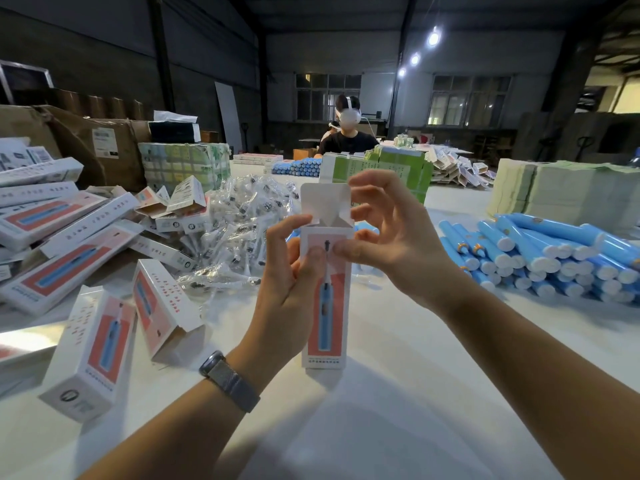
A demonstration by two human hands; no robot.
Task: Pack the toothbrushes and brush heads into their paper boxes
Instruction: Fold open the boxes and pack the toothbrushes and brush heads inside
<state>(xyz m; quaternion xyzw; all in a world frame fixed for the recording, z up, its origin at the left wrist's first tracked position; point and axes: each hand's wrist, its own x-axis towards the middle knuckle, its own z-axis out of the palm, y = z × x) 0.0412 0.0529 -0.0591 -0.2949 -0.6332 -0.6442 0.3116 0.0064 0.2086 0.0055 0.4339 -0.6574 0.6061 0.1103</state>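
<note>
1. A paper box (325,299) is held upright at the middle of the white table (398,375), its lower end on or just above the tabletop — which of the two cannot be told; its top flap (323,199) stands open and raised, with the small side flaps folded partly inward.
2. The box is gripped by the left hand (294,271), fingers curled round its left edge and the thumb pressed on the printed front; a dark watch (227,379) is worn on that wrist.
3. The upper right of the box is touched by the right hand (388,237); its thumb is laid on the front beside the left thumb, a finger is set at the right side flap, and the other fingers are spread loosely above.
4. Left of the box, more boxes (93,351) are scattered; just behind these a heap of bagged brush heads (239,230) is piled.
5. Right of the box, blue toothbrush handles (540,254) are stacked.
6. Behind the box — well apart — a seated person (348,138) is seen beyond green packs (398,168).
</note>
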